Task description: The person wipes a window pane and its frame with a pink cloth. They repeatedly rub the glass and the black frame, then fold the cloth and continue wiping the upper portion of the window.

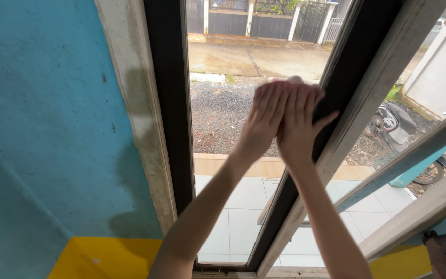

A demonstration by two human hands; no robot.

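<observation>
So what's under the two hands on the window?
A pale cloth peeks out above the left hand and right hand, pressed against the dark window frame. The rest of the cloth is covered.

Both hands flat on window pane

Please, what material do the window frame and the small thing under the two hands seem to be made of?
The window frame looks like wood, dark on the inner edge and pale, worn paint on the outer face; scuffed patches suggest this. The small thing under the left hand and right hand seems a soft pinkish cloth, mostly hidden.
</observation>
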